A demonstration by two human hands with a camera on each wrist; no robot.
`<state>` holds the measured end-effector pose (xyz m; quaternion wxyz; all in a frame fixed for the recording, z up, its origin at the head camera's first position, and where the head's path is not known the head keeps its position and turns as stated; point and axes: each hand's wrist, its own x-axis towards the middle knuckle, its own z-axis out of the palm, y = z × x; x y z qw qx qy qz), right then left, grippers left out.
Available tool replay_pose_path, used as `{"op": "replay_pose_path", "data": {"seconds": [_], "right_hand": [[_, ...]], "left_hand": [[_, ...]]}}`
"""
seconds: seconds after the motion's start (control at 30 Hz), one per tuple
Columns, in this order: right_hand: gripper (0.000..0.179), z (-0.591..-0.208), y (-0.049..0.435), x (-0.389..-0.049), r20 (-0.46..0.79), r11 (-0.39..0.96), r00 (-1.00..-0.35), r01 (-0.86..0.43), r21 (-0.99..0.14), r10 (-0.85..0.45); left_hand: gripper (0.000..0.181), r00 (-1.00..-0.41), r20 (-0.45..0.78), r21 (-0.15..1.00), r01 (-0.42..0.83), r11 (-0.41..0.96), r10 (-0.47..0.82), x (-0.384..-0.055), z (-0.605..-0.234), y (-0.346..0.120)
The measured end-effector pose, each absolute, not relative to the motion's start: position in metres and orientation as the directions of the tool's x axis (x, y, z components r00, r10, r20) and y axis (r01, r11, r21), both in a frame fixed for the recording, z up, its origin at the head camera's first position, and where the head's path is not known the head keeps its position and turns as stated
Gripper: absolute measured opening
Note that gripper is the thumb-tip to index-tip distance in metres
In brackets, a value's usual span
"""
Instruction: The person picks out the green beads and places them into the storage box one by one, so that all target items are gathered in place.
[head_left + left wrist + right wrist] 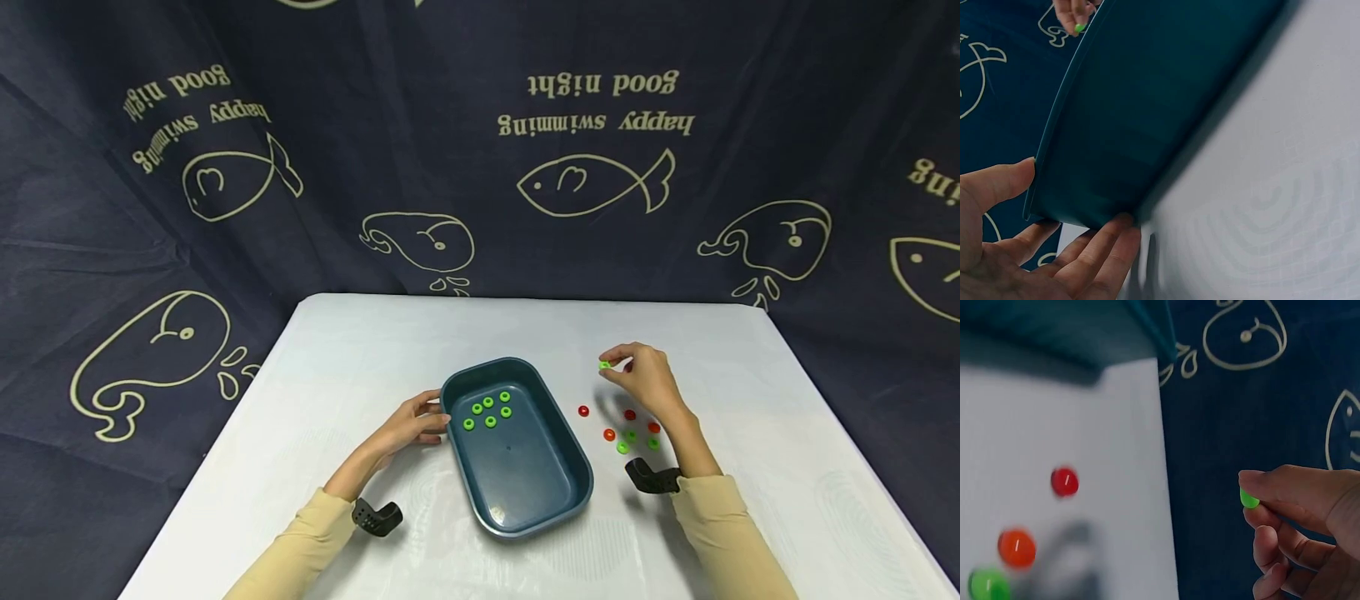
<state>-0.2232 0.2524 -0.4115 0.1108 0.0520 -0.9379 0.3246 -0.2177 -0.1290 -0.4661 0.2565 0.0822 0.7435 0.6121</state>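
A dark blue-green plastic bin [510,492] lies on the white table, with several green ring-shaped beads [491,422] on its floor toward the far end. My left hand [408,427] touches the bin's left side; in the left wrist view its thumb [1010,182] meets the rim and extended fingertips [1124,222] rest against the outside wall. To the right of the bin, my right hand [643,379] pinches a green bead [1249,499] between thumb and forefinger, above the table. Below that hand lie several loose red beads [609,435] and 3 green beads [622,448].
The white table [375,342] ends at the back against a dark blue curtain [480,167] with fish and whale line drawings. Black wrist cameras [377,518] stick out from both sleeves. One red bead [583,411] lies close to the bin's right wall.
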Motion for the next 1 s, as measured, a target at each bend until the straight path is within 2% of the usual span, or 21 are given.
{"op": "replay_pose_path", "data": {"seconds": [1.0], "right_hand": [[0.016, -0.408, 0.158, -0.236, 0.241, 0.706, -0.951, -0.304, -0.639, -0.192]], "left_hand": [[0.065, -0.854, -0.277, 0.955, -0.193, 0.226, 0.441, -0.218, -0.467, -0.130]]}}
